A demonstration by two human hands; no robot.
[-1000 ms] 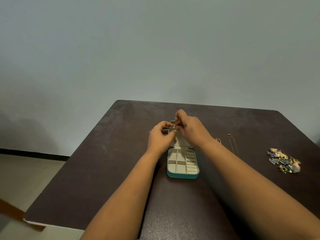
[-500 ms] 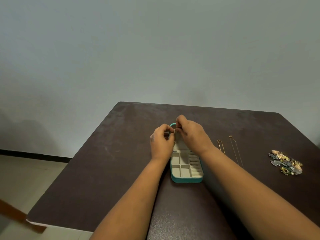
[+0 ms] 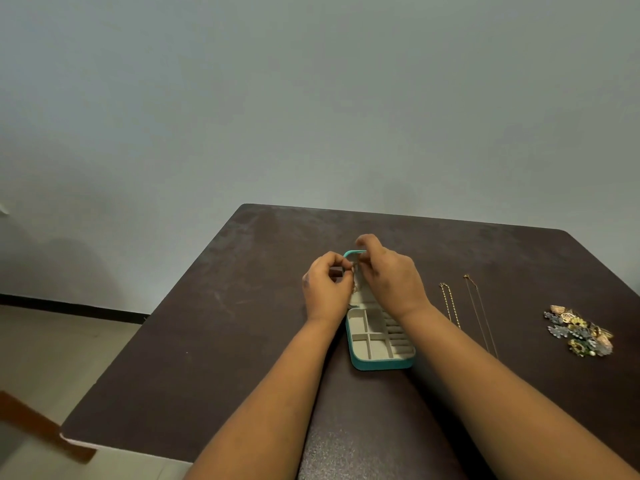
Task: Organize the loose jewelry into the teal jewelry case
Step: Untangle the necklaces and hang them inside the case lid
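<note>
Little changed over the last second: both hands remain raised over the far half of the open teal case (image 3: 380, 344), fingertips nearly touching, with only a slight shuffle of the grip. Left hand (image 3: 327, 289) curled, thumb and forefinger pinching a thin gold chain (image 3: 354, 287) that dangles down in front of the pale lid lining. Right hand (image 3: 389, 275) curled too, fingers (image 3: 362, 261) pinched at the top end of the same chain, just under the teal edge of the lid (image 3: 354, 252). Too small to tell whether a clasp or a hook is being worked. Probably a necklace being fastened into the lid, still in progress, no release yet

Case lying on the dark worktop (image 3: 242, 306), near half showing pale square compartments on the left and ring rolls on the right, all apparently without contents. Two more chains, a thicker gold one (image 3: 450, 306) and a finer one (image 3: 479, 313), stretched out on the worktop to the right of the right wrist, apart from the case. Pile of earrings and brooches (image 3: 580, 330) further right, well apart from everything

So, judging by this: only the first piece being stowed, most of the sorting still ahead, and fine handling needed to keep the chain from tangling
</note>
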